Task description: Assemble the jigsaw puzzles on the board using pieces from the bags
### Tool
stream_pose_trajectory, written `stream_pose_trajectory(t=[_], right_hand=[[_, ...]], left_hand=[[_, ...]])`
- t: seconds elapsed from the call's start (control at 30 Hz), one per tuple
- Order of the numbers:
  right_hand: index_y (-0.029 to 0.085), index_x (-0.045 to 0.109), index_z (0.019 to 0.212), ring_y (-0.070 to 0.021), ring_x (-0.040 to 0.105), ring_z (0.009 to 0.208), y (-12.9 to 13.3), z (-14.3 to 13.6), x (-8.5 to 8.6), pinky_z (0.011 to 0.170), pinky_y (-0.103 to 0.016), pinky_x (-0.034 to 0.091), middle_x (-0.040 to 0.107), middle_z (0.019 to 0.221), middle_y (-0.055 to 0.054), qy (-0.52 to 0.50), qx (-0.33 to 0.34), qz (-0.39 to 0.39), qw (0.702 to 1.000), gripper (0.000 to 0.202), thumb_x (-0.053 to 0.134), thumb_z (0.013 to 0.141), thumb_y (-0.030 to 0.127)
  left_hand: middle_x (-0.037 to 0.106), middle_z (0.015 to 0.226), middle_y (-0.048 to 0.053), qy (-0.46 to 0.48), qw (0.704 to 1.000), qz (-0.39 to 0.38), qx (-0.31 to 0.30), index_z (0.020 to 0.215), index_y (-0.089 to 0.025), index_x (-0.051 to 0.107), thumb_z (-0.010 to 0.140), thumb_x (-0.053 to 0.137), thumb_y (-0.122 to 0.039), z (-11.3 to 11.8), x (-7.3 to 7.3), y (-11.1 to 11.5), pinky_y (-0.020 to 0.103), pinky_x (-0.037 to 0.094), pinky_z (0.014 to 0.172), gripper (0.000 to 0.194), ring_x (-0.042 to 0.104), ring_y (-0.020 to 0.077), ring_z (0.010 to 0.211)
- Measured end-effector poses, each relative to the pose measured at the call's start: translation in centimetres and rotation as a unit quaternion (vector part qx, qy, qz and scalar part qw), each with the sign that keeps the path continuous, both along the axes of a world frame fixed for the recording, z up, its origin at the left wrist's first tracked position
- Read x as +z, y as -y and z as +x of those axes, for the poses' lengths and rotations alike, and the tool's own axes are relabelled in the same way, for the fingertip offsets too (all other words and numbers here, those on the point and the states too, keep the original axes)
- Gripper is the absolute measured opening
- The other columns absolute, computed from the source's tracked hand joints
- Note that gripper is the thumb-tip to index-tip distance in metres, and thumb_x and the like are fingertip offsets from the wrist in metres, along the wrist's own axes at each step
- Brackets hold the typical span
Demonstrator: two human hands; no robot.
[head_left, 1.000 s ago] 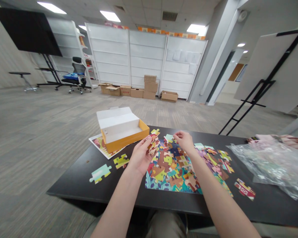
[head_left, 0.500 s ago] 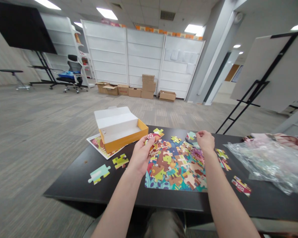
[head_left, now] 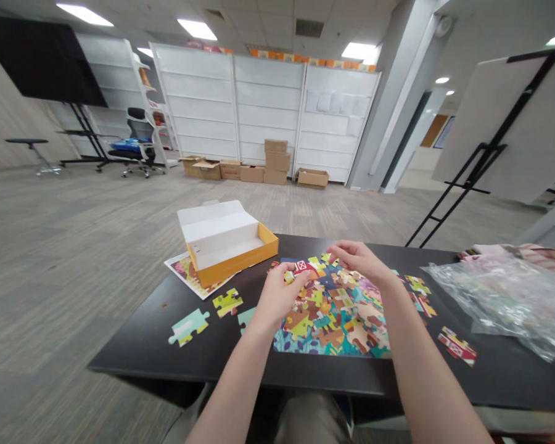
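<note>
Between the thumb and fingers of my left hand (head_left: pixel 281 293) is a red and yellow-green puzzle piece (head_left: pixel 306 269), held over the pile. My right hand (head_left: pixel 358 259) is a little to its right, fingers bent together near a yellow-green piece (head_left: pixel 326 258); whether it grips that piece is hard to see. Below both hands, many loose puzzle pieces (head_left: pixel 342 299) lie heaped on a colourful puzzle sheet (head_left: pixel 300 345). A pale green piece (head_left: pixel 189 327) and a yellow-green piece (head_left: pixel 227 302) rest on the table to the left.
An open yellow box (head_left: pixel 234 259) with a white lid sits on a printed sheet (head_left: pixel 178 265) at the black table's (head_left: pixel 152 333) back left. Clear plastic bags (head_left: pixel 504 302) lie at the right. A red piece (head_left: pixel 457 347) is near them.
My left hand has moved right with its piece. My right hand has moved left, closer to it, and the pale green piece by its fingertips no longer shows there.
</note>
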State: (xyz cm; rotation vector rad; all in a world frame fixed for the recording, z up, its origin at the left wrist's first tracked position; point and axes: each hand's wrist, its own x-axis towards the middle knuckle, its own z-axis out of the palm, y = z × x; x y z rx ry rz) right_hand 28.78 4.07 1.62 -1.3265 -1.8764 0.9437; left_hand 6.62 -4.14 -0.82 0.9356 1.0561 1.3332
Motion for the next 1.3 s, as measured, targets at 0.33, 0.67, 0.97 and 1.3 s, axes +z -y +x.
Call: stream_pose_trajectory(t=[0.33,0.67,0.97,1.3], right_hand=[[0.014,0.068,0.091,-0.0077,0.05,0.055,1.5,-1.6,1.0,0.048,-0.019,0.032,0.064,0.069,-0.001,-0.107,0.084,-0.072,0.988,0.041,0.079,0.074,0.05],[0.015,0.071,0.08,-0.016,0.059,0.062,-0.6,9.2,-0.9,0.056,-0.026,0.044,0.071,0.072,-0.007,0.039,-0.128,0.075,0.988,0.047,0.07,0.073,0.061],[0.019,0.075,0.071,-0.0238,0.069,0.073,-0.4,11.3,-3.2,0.064,-0.03,0.047,0.077,0.079,-0.009,0.314,-0.143,0.033,0.938,0.02,0.064,0.074,0.035],[0.016,0.067,0.09,-0.0084,0.045,0.053,3.5,1.4,0.2,0.05,-0.023,0.034,0.065,0.073,-0.003,-0.033,0.142,-0.081,0.986,0.046,0.064,0.085,0.062]], left_hand=[[0.076,0.085,0.007,-0.029,0.999,0.036,-0.016,0.093,-0.016,0.073,0.071,0.086,-0.035,1.6,-0.3,-0.2,0.023,0.055,0.064,0.032,0.071,0.0178,0.073],[0.074,0.083,0.005,0.189,0.972,-0.107,-0.088,0.098,-0.013,0.067,0.075,0.085,-0.027,3.2,0.4,0.2,0.019,0.056,0.058,0.033,0.068,0.0107,0.064],[0.073,0.082,0.004,0.152,0.981,-0.079,-0.086,0.1,-0.014,0.065,0.072,0.087,-0.032,3.1,0.5,0.1,0.021,0.055,0.061,0.04,0.068,0.0114,0.067],[0.07,0.093,0.006,-0.078,0.992,0.03,-0.09,0.1,-0.016,0.064,0.082,0.075,-0.042,2.7,0.2,0.4,0.025,0.051,0.072,0.033,0.065,0.0153,0.082]])
